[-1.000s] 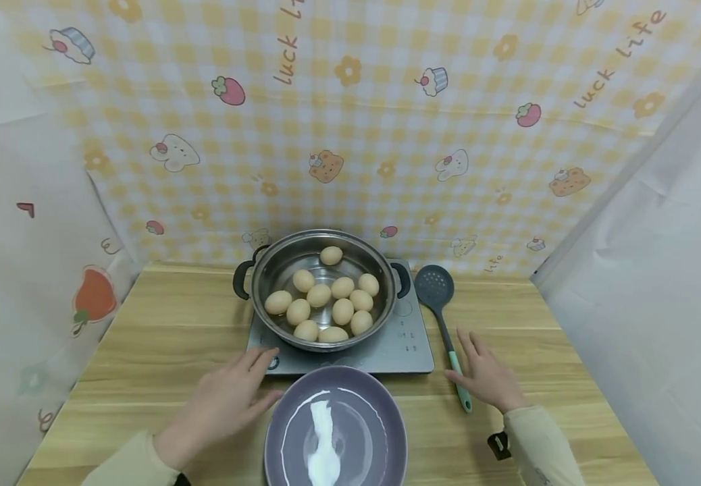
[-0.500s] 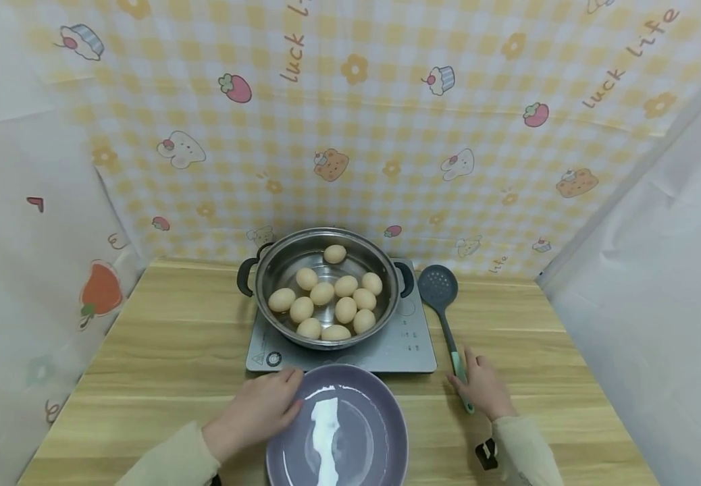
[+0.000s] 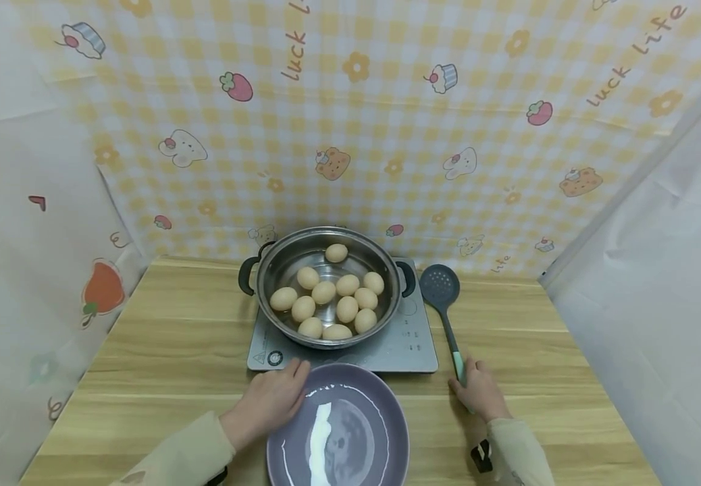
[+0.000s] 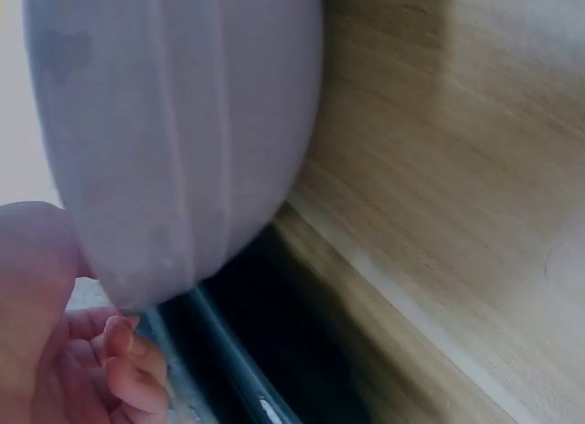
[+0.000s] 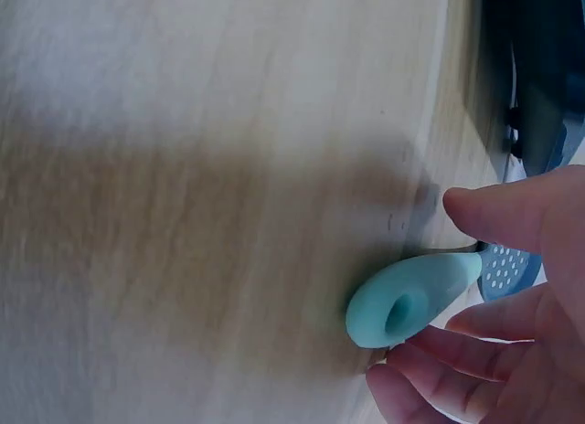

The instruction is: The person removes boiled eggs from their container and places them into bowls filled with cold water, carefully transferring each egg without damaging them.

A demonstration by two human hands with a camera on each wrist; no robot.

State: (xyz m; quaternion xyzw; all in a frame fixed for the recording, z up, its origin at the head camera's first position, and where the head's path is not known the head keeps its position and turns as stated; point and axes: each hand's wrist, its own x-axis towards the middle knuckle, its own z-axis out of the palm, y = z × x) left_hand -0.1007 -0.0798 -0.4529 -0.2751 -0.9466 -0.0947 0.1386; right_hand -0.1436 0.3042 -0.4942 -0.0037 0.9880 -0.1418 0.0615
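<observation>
My left hand (image 3: 271, 401) pinches the upper left rim of a round purple plate (image 3: 362, 439) at the front of the table. In the left wrist view the thumb lies on one side of the plate (image 4: 183, 122) and the curled fingers on the other. At the right, my right hand (image 3: 481, 393) is around the green handle end of a dark slotted skimmer (image 3: 439, 287), which lies on the table. The right wrist view shows its thumb apart from the green handle (image 5: 439, 273), with the other fingers spread close along the handle's far side.
Behind the plate, a steel two-handled pot (image 3: 332, 343) stands on a flat induction cooker (image 3: 426, 358). Several brown eggs (image 3: 323, 292) lie in water inside it. A checked cloth (image 3: 375, 121) hangs at the back of the wooden table (image 3: 192, 337), with white sheets at both sides.
My left hand has moved right onto the plate's rim and gripped it. My right hand has lowered from beside the skimmer to around its handle. The view has shifted slightly.
</observation>
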